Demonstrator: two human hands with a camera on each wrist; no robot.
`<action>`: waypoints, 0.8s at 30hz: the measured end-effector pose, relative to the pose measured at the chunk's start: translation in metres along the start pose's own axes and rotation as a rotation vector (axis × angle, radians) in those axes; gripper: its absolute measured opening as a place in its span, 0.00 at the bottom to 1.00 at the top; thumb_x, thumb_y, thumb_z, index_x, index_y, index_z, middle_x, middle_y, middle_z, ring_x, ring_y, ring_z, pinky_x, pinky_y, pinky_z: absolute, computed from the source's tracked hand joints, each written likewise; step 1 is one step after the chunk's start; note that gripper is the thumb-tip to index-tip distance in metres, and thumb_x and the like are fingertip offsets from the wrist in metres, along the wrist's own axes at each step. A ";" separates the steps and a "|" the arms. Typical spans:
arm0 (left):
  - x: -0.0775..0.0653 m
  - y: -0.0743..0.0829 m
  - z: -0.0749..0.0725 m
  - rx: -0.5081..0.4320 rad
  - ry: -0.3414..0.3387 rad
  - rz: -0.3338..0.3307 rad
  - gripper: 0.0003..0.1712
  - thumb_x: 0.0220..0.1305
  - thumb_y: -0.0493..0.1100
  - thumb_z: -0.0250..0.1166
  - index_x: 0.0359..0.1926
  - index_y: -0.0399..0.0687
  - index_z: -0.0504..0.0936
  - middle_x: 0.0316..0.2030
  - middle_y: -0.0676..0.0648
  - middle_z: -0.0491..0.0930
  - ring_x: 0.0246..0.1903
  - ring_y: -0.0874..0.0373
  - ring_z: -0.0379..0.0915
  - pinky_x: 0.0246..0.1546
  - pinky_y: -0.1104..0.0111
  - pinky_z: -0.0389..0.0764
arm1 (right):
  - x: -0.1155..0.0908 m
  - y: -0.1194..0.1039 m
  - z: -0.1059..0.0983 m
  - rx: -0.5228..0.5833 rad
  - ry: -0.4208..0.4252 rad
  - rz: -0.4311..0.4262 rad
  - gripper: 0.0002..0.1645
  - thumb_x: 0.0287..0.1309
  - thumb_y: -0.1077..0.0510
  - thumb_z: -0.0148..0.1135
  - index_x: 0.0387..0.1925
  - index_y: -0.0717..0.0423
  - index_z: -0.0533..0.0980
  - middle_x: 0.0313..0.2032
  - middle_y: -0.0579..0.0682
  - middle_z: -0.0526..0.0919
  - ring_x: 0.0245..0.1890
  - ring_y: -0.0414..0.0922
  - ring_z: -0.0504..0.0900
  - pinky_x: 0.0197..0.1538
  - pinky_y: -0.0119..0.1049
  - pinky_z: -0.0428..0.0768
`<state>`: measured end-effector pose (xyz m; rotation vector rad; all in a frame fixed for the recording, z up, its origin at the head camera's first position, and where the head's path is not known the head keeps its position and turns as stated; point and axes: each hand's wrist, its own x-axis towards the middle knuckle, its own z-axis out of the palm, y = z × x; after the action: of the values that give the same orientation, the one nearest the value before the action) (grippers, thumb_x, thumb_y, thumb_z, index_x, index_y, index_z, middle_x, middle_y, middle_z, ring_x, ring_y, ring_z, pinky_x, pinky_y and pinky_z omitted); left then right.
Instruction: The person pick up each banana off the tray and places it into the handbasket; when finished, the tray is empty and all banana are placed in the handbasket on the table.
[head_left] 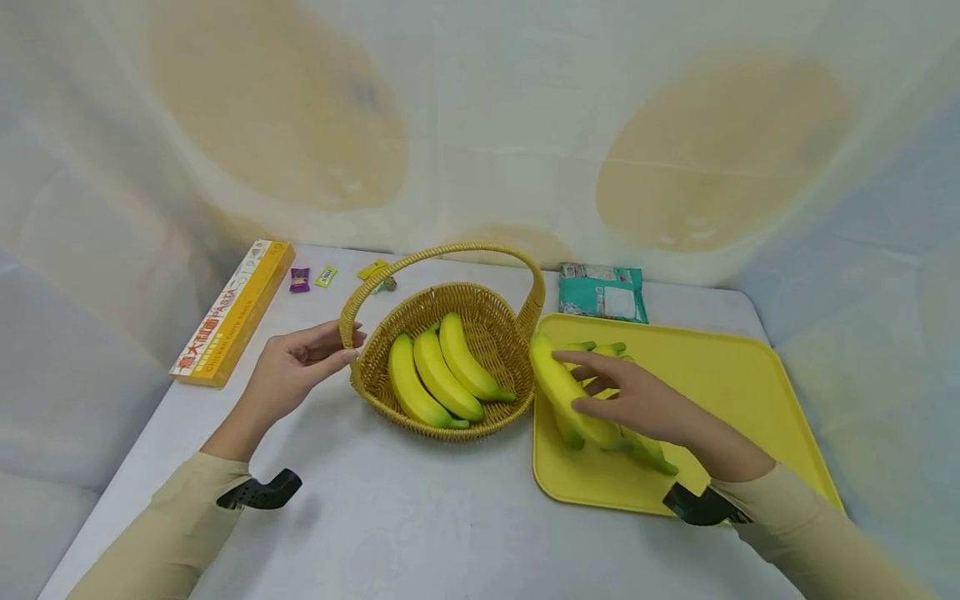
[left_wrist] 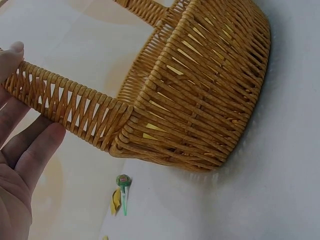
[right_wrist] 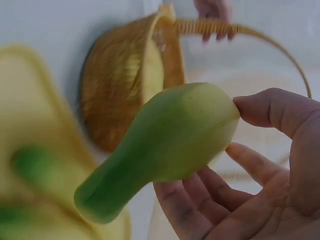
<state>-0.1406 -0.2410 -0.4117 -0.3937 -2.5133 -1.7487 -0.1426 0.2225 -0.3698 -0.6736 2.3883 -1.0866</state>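
My left hand (head_left: 281,375) holds the left side of the wicker basket's handle (left_wrist: 75,102), thumb on one face and fingers on the other. Three yellow bananas with green tips, the middle one (head_left: 442,379) among them, lie side by side in the basket (head_left: 491,333). In my right hand (head_left: 652,404) is another banana (head_left: 562,387), pinched between thumb and fingers above the yellow tray's left edge. Its green stem end (right_wrist: 120,172) points away from the palm in the right wrist view. Beneath it, partly hidden, more bananas (head_left: 652,454) lie on the tray (head_left: 720,375).
An orange-and-white pasta box (head_left: 240,312) lies at the far left. Behind the basket are a purple wrapped sweet (head_left: 299,280), a small yellow packet (head_left: 326,276) and a lollipop (left_wrist: 123,187). A teal packet (head_left: 600,292) lies behind the tray. Cloth walls enclose the white table (head_left: 420,517).
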 end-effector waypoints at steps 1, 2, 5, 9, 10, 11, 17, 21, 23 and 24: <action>0.000 0.000 0.000 0.002 0.000 -0.001 0.21 0.69 0.42 0.69 0.61 0.43 0.82 0.52 0.41 0.86 0.50 0.61 0.84 0.51 0.75 0.82 | 0.007 -0.007 0.003 0.007 -0.017 -0.016 0.37 0.70 0.48 0.64 0.76 0.41 0.63 0.71 0.52 0.69 0.62 0.53 0.76 0.59 0.52 0.78; 0.000 0.000 0.000 0.005 0.000 -0.002 0.21 0.69 0.42 0.69 0.61 0.43 0.82 0.52 0.41 0.86 0.50 0.61 0.84 0.51 0.75 0.81 | 0.015 -0.014 0.005 0.016 -0.034 -0.031 0.37 0.70 0.48 0.64 0.76 0.41 0.64 0.70 0.52 0.70 0.62 0.53 0.76 0.59 0.52 0.78; 0.000 -0.001 -0.001 0.004 -0.002 -0.006 0.22 0.69 0.42 0.69 0.61 0.43 0.82 0.52 0.42 0.86 0.50 0.62 0.84 0.51 0.75 0.81 | 0.040 -0.033 0.013 0.030 -0.077 -0.056 0.37 0.69 0.49 0.65 0.76 0.41 0.64 0.66 0.52 0.73 0.60 0.52 0.77 0.59 0.52 0.78; 0.000 -0.003 -0.002 -0.003 -0.002 -0.005 0.22 0.69 0.42 0.69 0.62 0.43 0.82 0.52 0.42 0.86 0.50 0.62 0.84 0.51 0.75 0.81 | 0.080 -0.051 0.026 0.058 -0.127 -0.017 0.37 0.68 0.49 0.66 0.75 0.39 0.65 0.63 0.52 0.77 0.60 0.50 0.77 0.62 0.50 0.78; 0.000 -0.003 -0.002 -0.005 -0.002 -0.004 0.22 0.69 0.42 0.69 0.62 0.43 0.82 0.52 0.42 0.86 0.50 0.63 0.84 0.51 0.75 0.82 | 0.090 -0.054 0.029 0.066 -0.139 -0.001 0.37 0.68 0.49 0.66 0.75 0.38 0.65 0.63 0.52 0.77 0.61 0.49 0.76 0.62 0.49 0.78; 0.000 -0.003 -0.001 -0.004 -0.002 -0.001 0.22 0.69 0.42 0.69 0.62 0.43 0.82 0.52 0.42 0.86 0.50 0.63 0.84 0.51 0.75 0.82 | 0.099 -0.057 0.032 0.078 -0.154 0.015 0.37 0.68 0.49 0.66 0.75 0.37 0.66 0.63 0.52 0.76 0.62 0.49 0.76 0.61 0.48 0.78; 0.000 -0.003 0.001 -0.005 -0.004 0.006 0.21 0.69 0.42 0.69 0.61 0.44 0.83 0.52 0.43 0.86 0.49 0.62 0.84 0.50 0.74 0.82 | 0.147 -0.062 0.058 0.135 -0.247 0.087 0.36 0.68 0.49 0.65 0.74 0.37 0.66 0.65 0.57 0.75 0.53 0.46 0.81 0.50 0.41 0.84; 0.000 -0.004 0.000 -0.008 -0.005 0.003 0.22 0.69 0.42 0.69 0.62 0.44 0.82 0.52 0.43 0.86 0.50 0.61 0.84 0.51 0.74 0.82 | 0.168 -0.064 0.078 0.092 -0.258 0.111 0.38 0.66 0.50 0.67 0.75 0.37 0.65 0.62 0.57 0.78 0.45 0.43 0.83 0.46 0.39 0.85; 0.000 -0.004 0.000 -0.006 -0.006 0.002 0.22 0.69 0.42 0.69 0.62 0.44 0.82 0.52 0.43 0.86 0.50 0.61 0.84 0.51 0.74 0.82 | 0.173 -0.067 0.087 0.054 -0.257 0.108 0.41 0.65 0.50 0.69 0.76 0.38 0.64 0.62 0.56 0.79 0.43 0.43 0.83 0.45 0.40 0.85; 0.000 -0.004 -0.001 -0.006 -0.006 0.002 0.22 0.69 0.42 0.69 0.62 0.44 0.82 0.52 0.43 0.86 0.50 0.62 0.84 0.51 0.74 0.82 | 0.175 -0.069 0.091 0.036 -0.257 0.105 0.43 0.63 0.50 0.71 0.76 0.39 0.63 0.61 0.56 0.79 0.43 0.44 0.83 0.45 0.39 0.85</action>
<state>-0.1416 -0.2428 -0.4149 -0.4016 -2.5113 -1.7577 -0.2131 0.0283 -0.4025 -0.6267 2.1548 -0.9361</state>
